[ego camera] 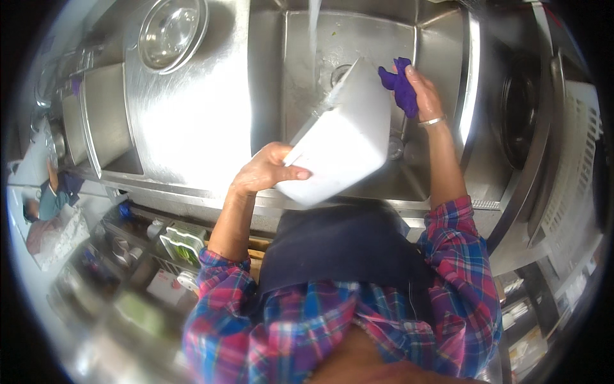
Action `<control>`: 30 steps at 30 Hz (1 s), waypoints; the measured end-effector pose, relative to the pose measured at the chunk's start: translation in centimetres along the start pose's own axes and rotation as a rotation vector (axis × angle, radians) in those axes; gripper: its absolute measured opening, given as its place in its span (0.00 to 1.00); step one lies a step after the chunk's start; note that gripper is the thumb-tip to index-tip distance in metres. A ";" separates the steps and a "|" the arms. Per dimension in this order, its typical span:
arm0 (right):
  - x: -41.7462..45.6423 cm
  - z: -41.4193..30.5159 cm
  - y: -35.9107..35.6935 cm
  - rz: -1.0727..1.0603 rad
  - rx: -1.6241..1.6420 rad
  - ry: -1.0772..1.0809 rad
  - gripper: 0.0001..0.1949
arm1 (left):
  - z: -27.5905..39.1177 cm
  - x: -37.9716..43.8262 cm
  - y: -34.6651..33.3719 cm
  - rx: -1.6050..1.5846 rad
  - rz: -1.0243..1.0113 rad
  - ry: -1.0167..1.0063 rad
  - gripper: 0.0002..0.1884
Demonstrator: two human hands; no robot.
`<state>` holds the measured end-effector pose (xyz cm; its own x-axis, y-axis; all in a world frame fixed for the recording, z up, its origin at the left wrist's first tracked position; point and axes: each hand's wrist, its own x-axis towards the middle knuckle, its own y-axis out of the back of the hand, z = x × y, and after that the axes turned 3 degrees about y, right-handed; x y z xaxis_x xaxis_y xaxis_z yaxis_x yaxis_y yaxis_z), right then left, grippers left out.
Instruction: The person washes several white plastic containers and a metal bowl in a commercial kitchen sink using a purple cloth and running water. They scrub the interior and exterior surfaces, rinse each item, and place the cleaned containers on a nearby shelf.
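My left hand point(269, 170) grips the rim of a white rectangular container point(343, 141) at its lower left corner, thumb on the outer wall. The container is tilted on its side over a stainless steel sink point(300, 57), and its inside is turned away from me. To the right of it, my right hand point(426, 95) holds a bunched purple cloth point(405, 89), which is apart from the container's wall. A stream of water point(313, 43) falls into the sink left of the container. The sink's drain point(339, 74) is partly hidden behind the container.
A round metal bowl point(173, 33) rests on the steel drainboard point(201, 110) at left. Right of the sink stands a dark oval basin or opening point(520, 113), with a white slotted rack point(571, 158) beyond. Another person point(57, 201) is at far left. Crates and boxes lie below left.
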<state>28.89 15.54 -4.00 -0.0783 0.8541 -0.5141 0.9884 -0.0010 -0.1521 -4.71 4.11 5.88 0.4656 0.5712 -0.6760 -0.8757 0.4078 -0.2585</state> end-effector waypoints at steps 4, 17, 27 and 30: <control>2.2 3.9 1.7 0.191 -0.198 0.087 0.26 | -1.8 -1.4 1.7 -0.187 -0.021 -0.112 0.15; 5.6 13.6 7.2 0.254 -0.479 -0.083 0.24 | -0.9 -0.5 1.6 -0.280 0.202 -0.211 0.17; -1.6 25.4 5.4 0.094 -1.421 -0.046 0.23 | 2.7 1.9 -2.7 0.118 0.195 -0.121 0.09; -1.2 24.1 2.9 -0.015 -1.303 -0.070 0.25 | 1.8 3.0 -4.2 0.632 0.174 -0.263 0.08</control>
<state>28.71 1.94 -24.19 -0.0581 0.8208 -0.5682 0.3830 0.5439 0.7466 0.62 5.34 6.20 0.4110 0.7865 -0.4610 -0.7355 0.5848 0.3421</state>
